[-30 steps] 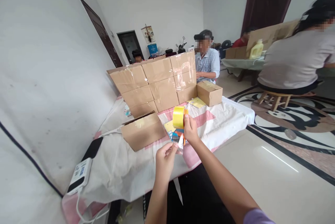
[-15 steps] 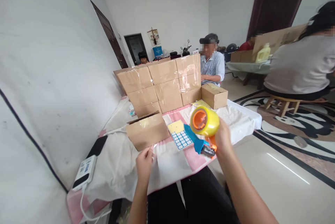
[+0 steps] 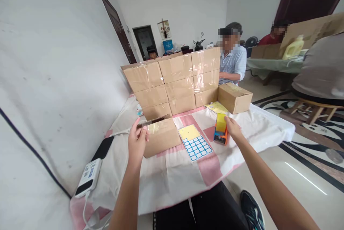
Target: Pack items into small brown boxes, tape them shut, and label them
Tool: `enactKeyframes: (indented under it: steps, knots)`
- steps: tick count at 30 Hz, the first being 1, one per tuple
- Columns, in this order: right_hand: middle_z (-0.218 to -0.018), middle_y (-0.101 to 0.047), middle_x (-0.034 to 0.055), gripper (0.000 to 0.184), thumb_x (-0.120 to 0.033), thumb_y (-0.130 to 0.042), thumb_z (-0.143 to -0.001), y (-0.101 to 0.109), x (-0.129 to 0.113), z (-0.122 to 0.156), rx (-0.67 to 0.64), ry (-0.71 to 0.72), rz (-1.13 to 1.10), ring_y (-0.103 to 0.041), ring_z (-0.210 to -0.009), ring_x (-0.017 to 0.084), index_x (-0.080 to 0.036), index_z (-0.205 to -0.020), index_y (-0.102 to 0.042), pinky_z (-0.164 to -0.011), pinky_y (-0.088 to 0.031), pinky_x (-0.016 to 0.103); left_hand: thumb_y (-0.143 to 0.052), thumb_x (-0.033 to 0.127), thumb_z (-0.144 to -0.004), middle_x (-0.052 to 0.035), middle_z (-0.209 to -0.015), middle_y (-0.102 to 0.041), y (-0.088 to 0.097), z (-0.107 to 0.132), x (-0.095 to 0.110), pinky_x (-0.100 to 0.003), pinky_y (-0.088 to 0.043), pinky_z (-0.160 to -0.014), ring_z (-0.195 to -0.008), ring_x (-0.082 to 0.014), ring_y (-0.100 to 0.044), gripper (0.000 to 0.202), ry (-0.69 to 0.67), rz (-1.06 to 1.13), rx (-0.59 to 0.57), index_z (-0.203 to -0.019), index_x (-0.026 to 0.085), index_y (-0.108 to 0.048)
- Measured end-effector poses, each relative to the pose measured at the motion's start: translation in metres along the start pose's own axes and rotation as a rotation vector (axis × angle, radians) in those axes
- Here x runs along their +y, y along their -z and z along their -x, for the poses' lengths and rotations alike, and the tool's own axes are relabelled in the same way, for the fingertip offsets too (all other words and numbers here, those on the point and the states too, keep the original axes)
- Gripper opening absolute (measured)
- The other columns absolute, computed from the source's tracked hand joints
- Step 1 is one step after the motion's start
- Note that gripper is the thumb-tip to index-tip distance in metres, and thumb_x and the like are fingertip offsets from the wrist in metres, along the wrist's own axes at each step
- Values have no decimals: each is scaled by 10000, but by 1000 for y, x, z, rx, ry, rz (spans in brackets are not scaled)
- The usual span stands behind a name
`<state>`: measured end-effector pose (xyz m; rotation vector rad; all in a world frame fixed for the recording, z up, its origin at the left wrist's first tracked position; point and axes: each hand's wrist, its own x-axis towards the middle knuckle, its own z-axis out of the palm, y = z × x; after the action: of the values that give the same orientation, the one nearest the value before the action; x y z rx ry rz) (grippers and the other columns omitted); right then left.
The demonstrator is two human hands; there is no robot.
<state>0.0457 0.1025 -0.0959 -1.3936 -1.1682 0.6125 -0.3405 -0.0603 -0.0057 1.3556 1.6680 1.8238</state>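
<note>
A small cardboard box (image 3: 161, 137) sits before me on the cloth-covered table, its back flap slightly raised. My left hand (image 3: 137, 139) is at the box's left end, fingers apart and partly curled, with nothing visible in them. To the right, my right hand (image 3: 233, 128) grips a tape dispenser (image 3: 220, 129) with a yellow roll and an orange and blue frame, low at the tabletop. Whether the dispenser rests on the cloth I cannot tell. Between box and dispenser lies a sheet of blue-edged labels (image 3: 197, 147) with a bare yellow strip on top.
A wall of stacked, taped cartons (image 3: 178, 86) stands behind the box. Another carton (image 3: 235, 97) sits at the right, near a second yellow sheet (image 3: 217, 107). A power bank (image 3: 88, 176) lies at the left edge. A person (image 3: 232, 58) sits beyond the cartons.
My right hand has lowered the tape dispenser from above the label sheet to the tabletop at its right. My left hand has moved up and left from the box's front, its fingers opening.
</note>
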Motion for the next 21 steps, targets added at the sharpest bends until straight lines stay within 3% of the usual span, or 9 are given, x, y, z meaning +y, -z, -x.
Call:
enactKeyframes:
  steps: [2, 4, 5, 8, 12, 15, 17, 19, 21]
  knots:
    - [-927, -617, 179, 530, -653, -604, -719, 10, -13, 1, 120, -29, 156, -496, -1106, 420, -144, -865, -628, -995, -325, 675, -588, 426, -932, 36, -751, -621, -2, 8, 9, -237, -443, -608, -549, -87, -481, 597, 3, -51, 41, -1490, 269, -441]
    - [-1129, -593, 197, 578, -624, -623, -741, 6, -43, 17, 165, 107, 248, -450, -1204, 420, -145, -1064, -644, -1055, -274, 668, -571, 428, -943, 29, -776, -636, -6, 17, 15, -239, -443, -606, -545, -88, -473, 566, 6, -96, 79, -1478, 279, -459]
    - [-1154, -593, 178, 547, -601, -603, -788, -3, -62, 31, 70, 254, 200, -485, -1184, 379, -163, -1111, -651, -1064, -317, 613, -564, 431, -948, 27, -782, -641, -9, 22, 17, -241, -445, -604, -545, -92, -473, 558, 6, -115, 86, -1476, 281, -464]
    - [-1146, -607, 101, 358, -507, -595, -893, -48, -125, 82, -447, 556, -50, -555, -1130, 286, -251, -1118, -704, -1056, -396, 489, -542, 431, -964, 22, -773, -646, -21, 38, 15, -250, -461, -612, -566, -109, -499, 550, -32, -150, 61, -1483, 269, -458]
    - [-1151, -591, 64, 78, -301, -688, -873, -92, -181, 124, -730, 718, -125, -525, -1170, 256, -257, -909, -741, -1041, -402, 441, -509, 426, -981, 20, -730, -637, -36, 57, 1, -254, -470, -601, -575, -126, -537, 570, -117, -142, -25, -1506, 226, -414]
    - [-1138, -579, 70, 152, -245, -604, -926, -86, -193, 117, -613, 779, -69, -503, -1150, 262, -236, -832, -722, -1044, -362, 484, -510, 443, -978, -22, -901, -729, -33, 53, -8, -288, -511, -646, -655, -156, -631, 666, -88, -225, 32, -1568, 253, -266]
    - [-1116, -563, 79, 172, -289, -584, -945, -73, -195, 102, -492, 741, -56, -496, -1136, 267, -223, -851, -712, -1056, -333, 509, -513, 439, -976, -75, -1137, -734, -25, 36, -11, -358, -539, -804, -884, -212, -694, 653, -114, -397, 143, -1560, 262, -282]
    - [-1109, -546, 78, 175, -313, -592, -940, -62, -197, 88, -495, 678, -84, -493, -1154, 259, -208, -851, -702, -1076, -318, 496, -493, 405, -984, -111, -1370, -638, -17, 13, -14, -465, -461, -1024, -1211, -289, -608, 549, -224, -640, 199, -1502, 244, -410]
    - [-1151, -540, 77, 161, -309, -610, -919, -60, -202, 78, -599, 611, -131, -481, -1211, 250, -199, -838, -696, -1099, -300, 474, -445, 342, -999, -107, -1501, -529, -11, -8, -19, -561, -291, -1167, -1426, -326, -418, 484, -333, -858, 107, -1472, 238, -473]
